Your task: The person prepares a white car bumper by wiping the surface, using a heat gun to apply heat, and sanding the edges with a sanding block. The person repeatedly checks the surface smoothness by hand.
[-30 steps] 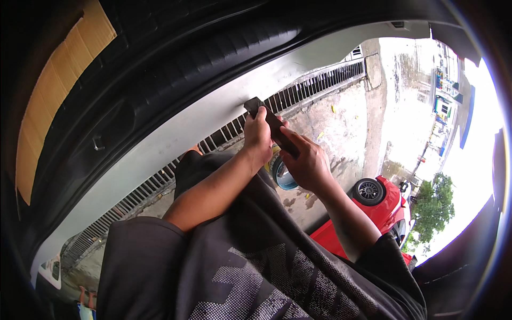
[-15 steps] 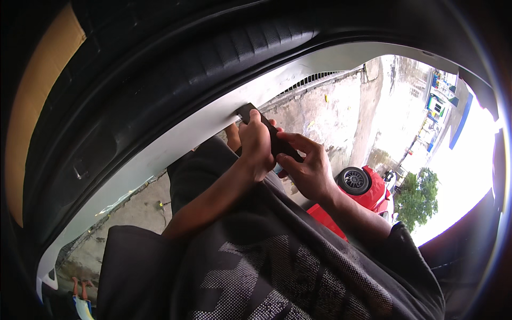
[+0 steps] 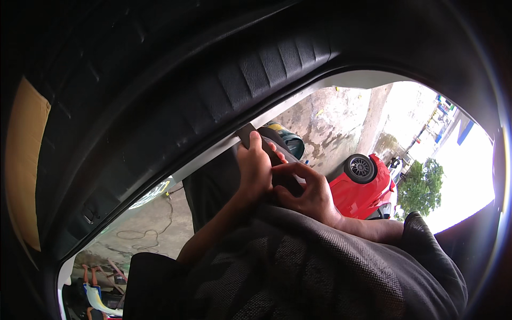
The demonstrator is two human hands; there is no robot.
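One long, flat, dark grey block (image 3: 246, 131) slants away from the body, gripped in the left hand (image 3: 254, 169), whose thumb lies along its near face while the fingers wrap round its far edge. The right hand (image 3: 311, 196) sits just to the right of that grip and nearer the body, forefinger and thumb curled toward each other; shadow hides the block's lower end, so I cannot tell whether these fingers close on it or only rest beside it. Past the left thumb tip, the block's upper end reaches the smooth silver panel (image 3: 202, 156), apparently touching it. To do this well, I would judge, the end should meet the panel squarely under light, even pressure from the left thumb, with the right fingers steadying the lower end against rocking and the corners kept off the black ribbed trim (image 3: 266, 61) above the left fingertips. A dark green round container (image 3: 292, 143) is beyond the left fingers to the right, and a glossy red car (image 3: 349, 197) stands well apart from the right fingers, farther right.
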